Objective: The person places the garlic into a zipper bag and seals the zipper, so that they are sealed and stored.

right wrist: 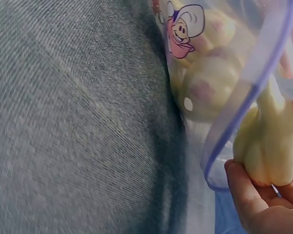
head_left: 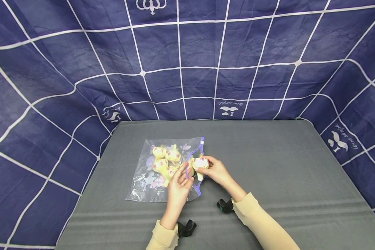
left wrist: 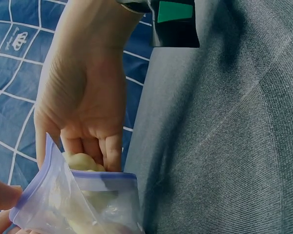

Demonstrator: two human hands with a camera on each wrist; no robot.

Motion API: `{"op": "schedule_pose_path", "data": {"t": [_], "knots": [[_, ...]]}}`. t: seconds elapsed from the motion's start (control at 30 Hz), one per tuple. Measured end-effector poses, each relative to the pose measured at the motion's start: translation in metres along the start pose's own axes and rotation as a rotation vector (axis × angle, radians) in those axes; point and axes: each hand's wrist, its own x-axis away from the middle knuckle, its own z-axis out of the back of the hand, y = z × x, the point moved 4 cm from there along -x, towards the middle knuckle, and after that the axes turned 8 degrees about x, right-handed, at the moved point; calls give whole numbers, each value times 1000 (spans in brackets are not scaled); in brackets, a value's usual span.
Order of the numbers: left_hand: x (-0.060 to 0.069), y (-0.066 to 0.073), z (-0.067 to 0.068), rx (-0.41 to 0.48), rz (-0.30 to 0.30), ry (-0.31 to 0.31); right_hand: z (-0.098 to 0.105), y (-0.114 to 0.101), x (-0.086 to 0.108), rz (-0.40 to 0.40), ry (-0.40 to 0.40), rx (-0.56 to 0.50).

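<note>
A clear zip bag (head_left: 140,173) with a purple zip edge lies on the grey table with several pale yellow garlic bulbs (head_left: 173,155) inside. My left hand (head_left: 178,189) reaches over the bag to its mouth. In the left wrist view, its thumb (left wrist: 4,195) and a finger pinch the purple edge, and the mouth gapes. My right hand (head_left: 218,171) holds another garlic bulb (right wrist: 269,141) by its lower part at that mouth, stem towards the bag. Whether this bulb is partly inside is hard to tell.
Dark blue cloth (head_left: 200,83) with white lines hangs behind and at both sides of the grey table (head_left: 268,149). Each wrist carries a black device; the left one (head_left: 187,228) and the right one (head_left: 225,206) sit near the table surface.
</note>
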Motion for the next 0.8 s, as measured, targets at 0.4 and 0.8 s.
{"op": "schedule_pose_path", "data": {"t": [0.4, 0.8], "knots": [[0, 3, -1, -36, -7, -8, -6, 0, -3, 89, -19, -1], [1, 1, -1, -65, -1, -8, -21, 3, -14, 118, -46, 74]]}}
